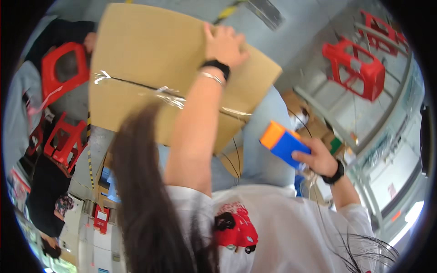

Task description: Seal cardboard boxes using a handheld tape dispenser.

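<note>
While gripping the far edge of a flat brown cardboard box (154,77) taped along its seam, left hand (224,43) clenched on it, held up at far left. Right hand (318,159) at near right, grip wrapped around a blue and orange plastic tape dispenser (282,142). Red plastic stools (357,68) beyond, far right.

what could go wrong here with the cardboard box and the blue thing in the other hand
1. The left hand grips the large flat brown cardboard box only at its top edge, so it could swing or slip.
2. The clear tape strip across the box looks crumpled and loose, so the seam might open.
3. The right hand holds the blue and orange block-shaped tool by one end; it could drop.
</note>
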Demonstrator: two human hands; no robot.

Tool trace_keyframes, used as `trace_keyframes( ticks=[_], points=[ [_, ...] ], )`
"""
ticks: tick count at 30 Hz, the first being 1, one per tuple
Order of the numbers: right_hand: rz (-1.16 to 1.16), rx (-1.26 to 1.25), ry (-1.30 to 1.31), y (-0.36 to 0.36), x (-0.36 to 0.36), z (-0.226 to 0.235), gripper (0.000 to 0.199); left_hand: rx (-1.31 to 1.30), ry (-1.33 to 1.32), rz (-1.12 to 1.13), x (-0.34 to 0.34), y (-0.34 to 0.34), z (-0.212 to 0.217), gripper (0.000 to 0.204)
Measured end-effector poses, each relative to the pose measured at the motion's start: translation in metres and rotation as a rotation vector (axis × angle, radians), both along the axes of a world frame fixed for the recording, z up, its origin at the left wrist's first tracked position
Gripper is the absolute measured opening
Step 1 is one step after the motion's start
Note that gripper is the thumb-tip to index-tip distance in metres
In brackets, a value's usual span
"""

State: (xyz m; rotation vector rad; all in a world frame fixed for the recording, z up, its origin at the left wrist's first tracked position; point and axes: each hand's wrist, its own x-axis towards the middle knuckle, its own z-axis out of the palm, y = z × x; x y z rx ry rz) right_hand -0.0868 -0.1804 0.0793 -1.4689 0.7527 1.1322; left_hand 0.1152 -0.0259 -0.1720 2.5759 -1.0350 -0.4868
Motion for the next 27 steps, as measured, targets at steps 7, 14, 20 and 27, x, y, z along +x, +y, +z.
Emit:
trace_keyframes(
  ticks=[7,14,20,27],
  points=[
    [-0.015,0.005,-0.058,-0.003,-0.062,-0.035,0.028,0.081,0.142,-0.120,0.009,-0.017,0.050,0.049],
    [-0.153,-0.018,-0.202,0.011,-0.115,-0.093,0.031,-0.395,0.563,-0.196,0.011,-0.014,0.011,0.047],
    [0.019,-0.144,-0.320,0.025,-0.124,-0.134,0.028,0.223,-0.035,-0.175,0.006,-0.026,0.053,0.052],
    [0.020,-0.180,-0.281,0.020,-0.143,-0.149,0.036,0.220,-0.072,-0.196,0.003,-0.030,0.043,0.052]
  ],
)
